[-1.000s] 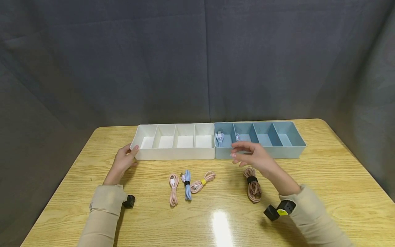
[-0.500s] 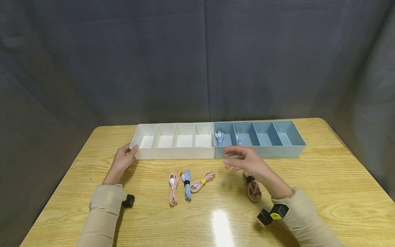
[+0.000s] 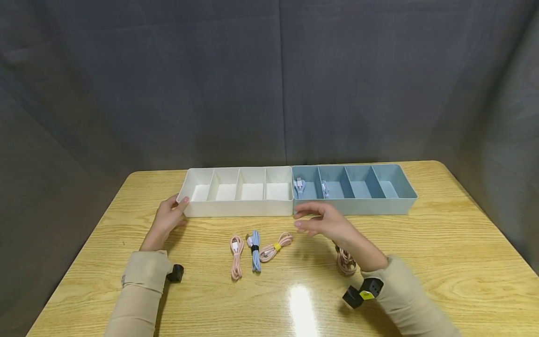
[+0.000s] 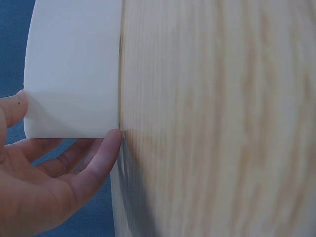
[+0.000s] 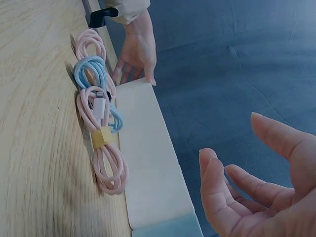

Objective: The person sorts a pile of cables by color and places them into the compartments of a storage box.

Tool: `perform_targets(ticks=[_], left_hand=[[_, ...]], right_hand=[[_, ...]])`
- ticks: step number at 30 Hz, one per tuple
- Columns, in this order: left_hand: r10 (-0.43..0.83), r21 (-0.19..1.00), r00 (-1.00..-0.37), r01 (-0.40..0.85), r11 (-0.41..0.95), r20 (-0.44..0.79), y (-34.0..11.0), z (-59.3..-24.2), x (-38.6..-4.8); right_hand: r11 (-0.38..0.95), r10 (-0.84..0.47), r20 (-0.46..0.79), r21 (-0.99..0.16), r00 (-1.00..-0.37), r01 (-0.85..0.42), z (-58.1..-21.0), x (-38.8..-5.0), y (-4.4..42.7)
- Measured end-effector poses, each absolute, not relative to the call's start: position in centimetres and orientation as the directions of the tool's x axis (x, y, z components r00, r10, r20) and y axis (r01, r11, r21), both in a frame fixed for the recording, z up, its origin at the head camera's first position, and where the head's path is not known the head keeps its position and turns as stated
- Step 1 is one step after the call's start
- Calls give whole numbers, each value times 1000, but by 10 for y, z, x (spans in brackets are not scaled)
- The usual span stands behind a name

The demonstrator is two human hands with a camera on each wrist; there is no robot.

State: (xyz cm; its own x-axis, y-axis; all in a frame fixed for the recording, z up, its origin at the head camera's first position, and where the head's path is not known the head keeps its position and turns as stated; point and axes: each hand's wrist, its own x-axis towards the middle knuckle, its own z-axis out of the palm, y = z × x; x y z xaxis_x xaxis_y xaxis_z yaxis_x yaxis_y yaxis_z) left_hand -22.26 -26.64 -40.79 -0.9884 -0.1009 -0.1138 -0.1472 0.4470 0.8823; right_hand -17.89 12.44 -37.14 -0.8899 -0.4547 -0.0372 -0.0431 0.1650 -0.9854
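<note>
My left hand (image 3: 166, 219) holds the left end of a white divided storage box (image 3: 237, 208). In the left wrist view, its thumb (image 4: 16, 106) rests at the rim and the fingers lie along the end wall. My right hand (image 3: 322, 222) hovers in front of a blue divided box (image 3: 370, 207), fingers loosely bent and holding nothing. Left of it on the table lies a pink cable (image 3: 276, 247) with a yellow tie. Beside that are a light blue cable (image 3: 255, 251) with a black tie and another pink cable (image 3: 236, 257).
A brown cable bundle (image 3: 346, 263) lies partly hidden under my right forearm. White-plugged blue cables sit in the blue box's two left compartments, one cable (image 3: 299, 186) and another cable (image 3: 325, 188). Both boxes stand end to end near the back edge of the wooden table (image 3: 202, 299).
My right hand has moved left along the front of the blue box, uncovering the cable in the second compartment. My left hand stays on the white box.
</note>
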Motion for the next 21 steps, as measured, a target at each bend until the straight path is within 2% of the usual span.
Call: perform_targets(ticks=[21], left_hand=[[-104,885,-988,-150,440,-116,-265,-408,-222]], right_hand=[[203,-505,-91,-979,-858,-15,-372,-186,102]])
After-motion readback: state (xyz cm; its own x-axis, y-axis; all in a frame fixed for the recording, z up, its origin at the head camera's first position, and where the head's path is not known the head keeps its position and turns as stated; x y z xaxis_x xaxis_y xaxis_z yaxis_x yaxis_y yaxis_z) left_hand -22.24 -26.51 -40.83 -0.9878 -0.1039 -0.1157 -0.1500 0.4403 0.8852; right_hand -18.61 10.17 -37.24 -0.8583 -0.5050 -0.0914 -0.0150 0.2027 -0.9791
